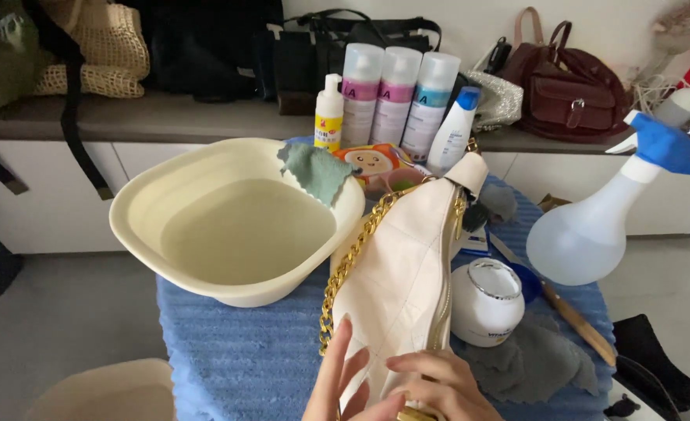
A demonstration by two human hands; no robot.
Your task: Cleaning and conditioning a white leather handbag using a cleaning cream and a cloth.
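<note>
A cream quilted handbag [403, 273] with a gold chain strap [352, 253] lies lengthwise on a blue towel [235, 351] over a small table. My left hand [337, 378] rests at the bag's near end, fingers spread and pointing up along it. From the right, my right hand [442, 383] lies across that same end with its fingers curled over the leather. A gold piece [412, 415] shows under my right hand; what it is I cannot tell.
A cream basin [138, 210] of water sits left of the bag, a green cloth [313, 168] over its rim. To the right are a white jar [485, 304], grey cloth [536, 360], wooden-handled tool [575, 321] and spray bottle [594, 226]. Bottles [395, 93] and bags [571, 86] line the shelf behind.
</note>
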